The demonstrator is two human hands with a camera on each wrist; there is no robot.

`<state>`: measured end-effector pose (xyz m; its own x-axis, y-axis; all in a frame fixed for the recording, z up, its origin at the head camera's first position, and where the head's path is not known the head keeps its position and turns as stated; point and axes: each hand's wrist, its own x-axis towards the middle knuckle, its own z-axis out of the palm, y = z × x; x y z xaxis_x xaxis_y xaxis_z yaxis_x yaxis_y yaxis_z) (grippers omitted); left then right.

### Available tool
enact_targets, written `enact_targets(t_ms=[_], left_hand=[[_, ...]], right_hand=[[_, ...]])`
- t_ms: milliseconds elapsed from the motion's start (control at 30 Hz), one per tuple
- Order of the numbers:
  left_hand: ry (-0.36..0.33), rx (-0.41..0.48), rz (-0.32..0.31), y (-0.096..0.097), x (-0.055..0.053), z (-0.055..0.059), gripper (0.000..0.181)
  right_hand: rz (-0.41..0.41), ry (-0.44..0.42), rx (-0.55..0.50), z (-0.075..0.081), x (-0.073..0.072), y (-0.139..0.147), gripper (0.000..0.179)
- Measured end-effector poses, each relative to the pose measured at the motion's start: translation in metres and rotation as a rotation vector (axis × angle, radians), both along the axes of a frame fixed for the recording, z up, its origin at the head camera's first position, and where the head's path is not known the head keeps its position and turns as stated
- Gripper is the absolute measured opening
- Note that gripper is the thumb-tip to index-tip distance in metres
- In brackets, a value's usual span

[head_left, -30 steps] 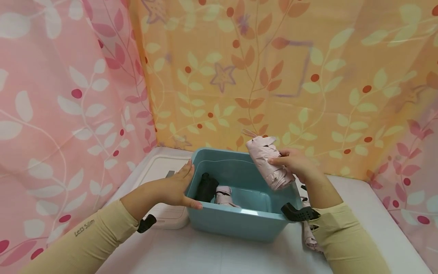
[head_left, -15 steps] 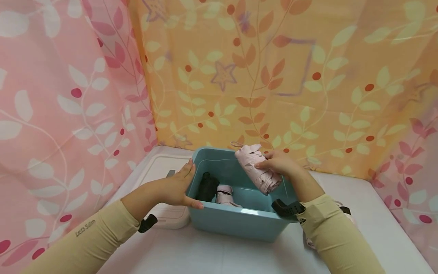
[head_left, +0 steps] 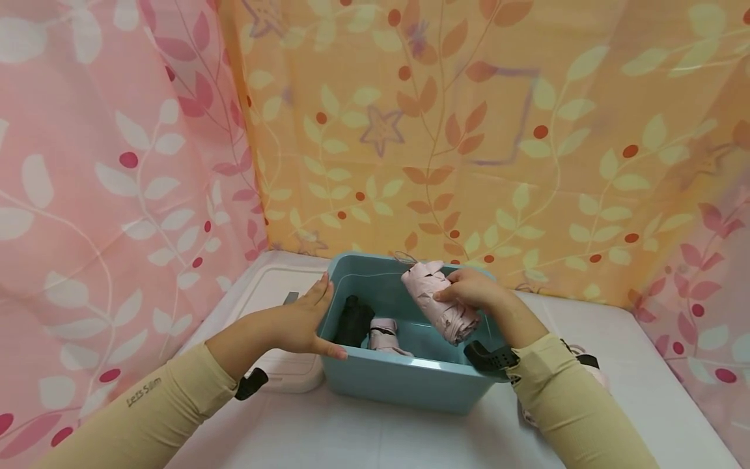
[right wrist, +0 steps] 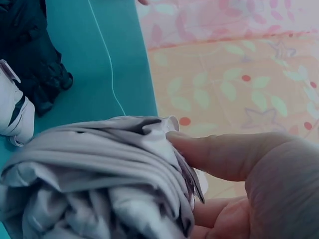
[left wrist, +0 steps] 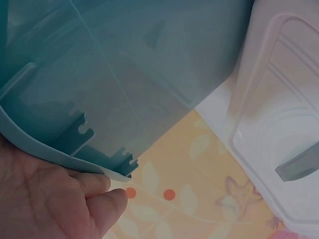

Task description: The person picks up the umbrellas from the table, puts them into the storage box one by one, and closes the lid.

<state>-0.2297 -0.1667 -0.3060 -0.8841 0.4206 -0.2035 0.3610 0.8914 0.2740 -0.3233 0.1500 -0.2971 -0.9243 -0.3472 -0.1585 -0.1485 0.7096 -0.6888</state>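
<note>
My right hand point(head_left: 477, 293) grips a folded pale pink umbrella point(head_left: 436, 303) with a thin wrist loop, held tilted over the right part of the blue bin point(head_left: 410, 384). In the right wrist view the thumb presses the side of the umbrella point(right wrist: 99, 164), whose bunched fabric end faces the camera. My left hand point(head_left: 299, 322) rests at the bin's left front corner, fingers straight along the left rim and thumb over the front rim. Inside the bin, at left, lie a black folded umbrella point(head_left: 353, 322) and another pink one point(head_left: 383, 335) with a dark strap.
A white lid point(head_left: 263, 286) with a grey latch lies left of the bin. More pink folded umbrellas point(head_left: 592, 368) lie on the white table point(head_left: 375, 436) at right, partly behind my right forearm. Patterned curtains point(head_left: 375, 130) stand close behind and at both sides.
My right hand has moved left and lower with the pink umbrella, from above the bin's right edge to over its inside. The left hand stays in place.
</note>
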Motion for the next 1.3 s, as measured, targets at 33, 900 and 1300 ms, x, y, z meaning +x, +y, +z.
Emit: enact_targets(t_ms=[33, 900, 1300], left_hand=[[-0.003, 0.003, 0.0, 0.0001, 0.0002, 0.0, 0.129], [-0.005, 0.004, -0.012, 0.0005, -0.0003, 0.0005, 0.127], [-0.01, 0.006, -0.004, 0.001, 0.0004, 0.0021, 0.128]], right_hand=[[0.004, -0.004, 0.0, -0.0002, 0.0004, 0.0002, 0.021], [-0.053, -0.195, -0.222, 0.0023, -0.0002, -0.0006, 0.04], [-0.025, -0.19, -0.238, 0.0081, 0.0001, 0.003, 0.042]])
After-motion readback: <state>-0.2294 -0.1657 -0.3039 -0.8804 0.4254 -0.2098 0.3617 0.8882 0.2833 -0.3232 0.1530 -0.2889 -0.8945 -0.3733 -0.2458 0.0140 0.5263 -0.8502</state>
